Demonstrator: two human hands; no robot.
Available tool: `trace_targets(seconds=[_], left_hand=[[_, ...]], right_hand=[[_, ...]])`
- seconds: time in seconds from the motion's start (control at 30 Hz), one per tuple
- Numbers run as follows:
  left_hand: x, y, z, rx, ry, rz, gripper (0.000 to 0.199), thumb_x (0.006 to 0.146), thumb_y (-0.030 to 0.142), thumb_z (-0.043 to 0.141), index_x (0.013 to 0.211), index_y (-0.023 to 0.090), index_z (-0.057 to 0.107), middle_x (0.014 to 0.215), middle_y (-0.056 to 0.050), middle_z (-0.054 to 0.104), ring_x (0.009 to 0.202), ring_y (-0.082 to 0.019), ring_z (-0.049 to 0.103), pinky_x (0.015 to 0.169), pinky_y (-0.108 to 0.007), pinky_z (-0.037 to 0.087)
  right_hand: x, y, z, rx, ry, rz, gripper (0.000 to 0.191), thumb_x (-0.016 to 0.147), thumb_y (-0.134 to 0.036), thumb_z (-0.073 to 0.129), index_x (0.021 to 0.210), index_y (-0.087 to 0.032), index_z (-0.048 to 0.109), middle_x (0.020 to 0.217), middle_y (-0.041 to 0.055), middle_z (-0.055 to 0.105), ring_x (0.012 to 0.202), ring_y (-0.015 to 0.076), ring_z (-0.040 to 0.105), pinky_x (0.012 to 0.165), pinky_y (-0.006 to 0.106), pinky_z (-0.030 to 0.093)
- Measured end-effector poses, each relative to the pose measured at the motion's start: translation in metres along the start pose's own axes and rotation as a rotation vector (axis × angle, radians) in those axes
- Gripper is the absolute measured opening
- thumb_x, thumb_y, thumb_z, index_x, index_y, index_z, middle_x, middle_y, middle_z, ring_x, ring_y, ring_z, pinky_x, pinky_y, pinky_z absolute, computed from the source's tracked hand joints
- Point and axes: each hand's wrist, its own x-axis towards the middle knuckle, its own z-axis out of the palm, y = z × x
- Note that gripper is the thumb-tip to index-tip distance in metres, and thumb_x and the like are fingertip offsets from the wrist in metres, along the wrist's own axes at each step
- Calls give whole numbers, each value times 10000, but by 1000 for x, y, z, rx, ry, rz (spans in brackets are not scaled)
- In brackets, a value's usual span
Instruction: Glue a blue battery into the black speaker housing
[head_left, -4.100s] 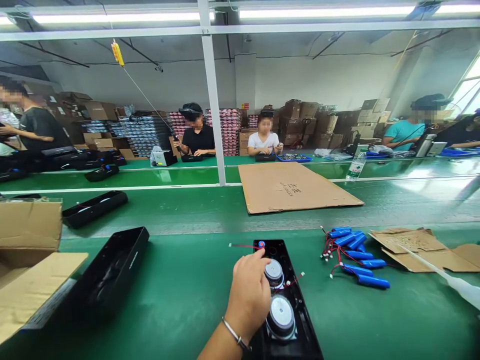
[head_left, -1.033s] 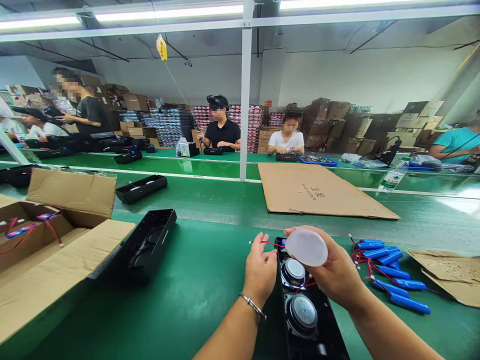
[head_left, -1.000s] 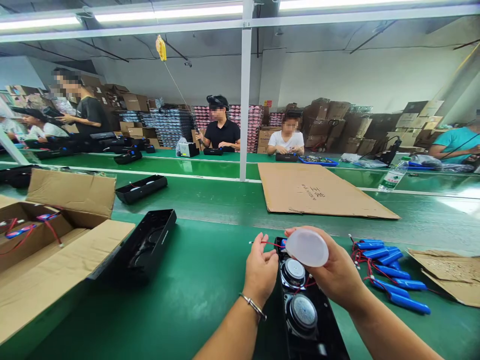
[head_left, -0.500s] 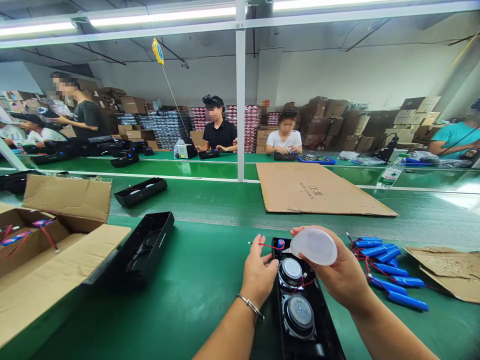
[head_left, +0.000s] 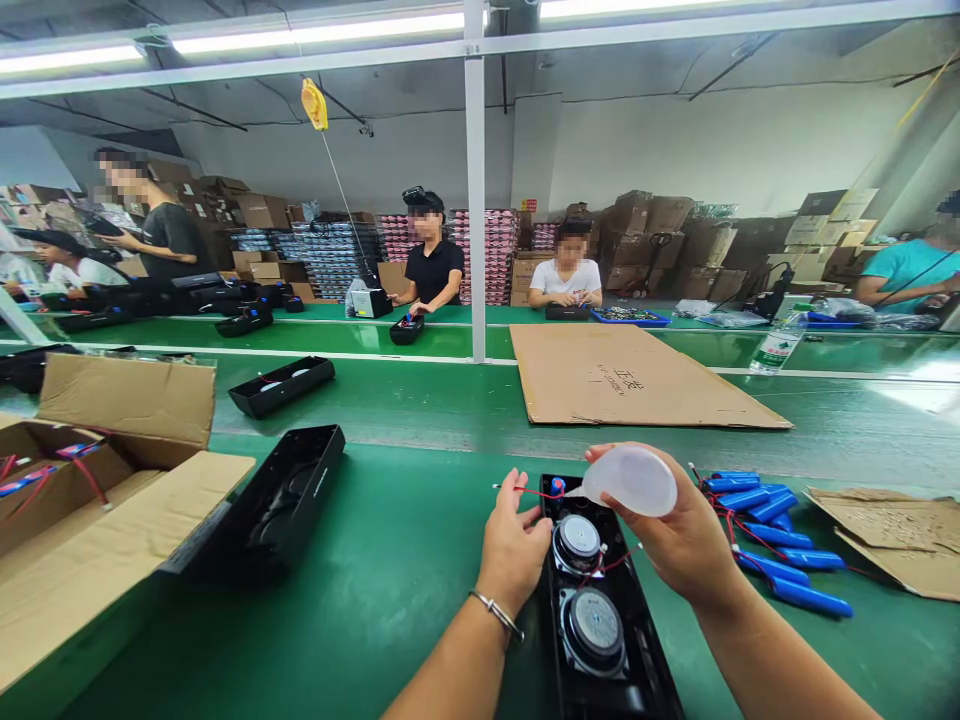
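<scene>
In front of me a black speaker housing [head_left: 645,640] lies open, with two round silver speakers [head_left: 594,620] inside. A blue battery end [head_left: 557,487] shows at its far end. My left hand [head_left: 514,545] is at the housing's left edge, its thumb and fingers closed on the red wire [head_left: 529,491] that runs from the battery. My right hand [head_left: 675,530] is wrapped round a translucent white squeeze bottle [head_left: 637,482], tilted over the housing. The bottle's narrow tip points left, close to the battery end.
Blue batteries [head_left: 776,535] with red wires lie right of the housing, beside torn cardboard [head_left: 892,530]. An open carton [head_left: 150,500] and black housings [head_left: 292,500] are at left. Beyond lie a flat cardboard sheet [head_left: 630,375] and a plastic bottle [head_left: 780,342]; several people work across the bench.
The squeeze bottle is tilted slightly differently, with its tip now visible near the battery end. My left hand has barely moved. Across the bench, a person's hands have shifted over a black housing.
</scene>
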Motion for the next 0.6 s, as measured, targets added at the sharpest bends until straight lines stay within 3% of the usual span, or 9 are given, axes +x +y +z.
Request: trace_targets(seconds=[0.23,0.33,0.4,0.5,0.6], left_hand=[[-1,1,0,-50,5,7,738,712,49,560,1384,151,272,1456,-153,296,1054,-199,599,890,-248,497],[1,0,0,-39,24,9,724,701,52,584,1361,166,310,1445,-146,321,1020,-188,614,874,-236,503],[2,-1,-1,-27,28,13,711,698,56,596,1347,166,326,1437,-146,335,1009,-185,618,870,-238,506],[5,-3,-1,-17,20,15,679,708,75,606,1327,166,340,1431,-148,344,1002,-186,620,878,-251,504],[9,-5,-3,10,26,17,645,734,123,608,1318,176,340,1432,-138,346,1002,-184,620,919,-279,488]], right_hand=[[-6,-10,-2,80,13,27,366,857,-318,672,1168,-205,515,1138,89,562,1049,241,531,913,376,462],[-8,-20,-20,135,174,55,382,850,-342,678,1159,-186,516,1152,119,549,1044,274,529,929,447,440],[-9,-24,-45,186,370,24,372,852,-370,674,1152,-207,525,1182,118,527,1090,290,498,940,466,425],[-16,-14,-100,186,640,14,359,869,-398,644,1174,-279,495,1264,76,468,1225,284,380,970,412,411],[-40,17,-169,-36,909,74,550,849,-401,649,1263,-378,287,1391,34,322,1248,273,355,826,340,492]])
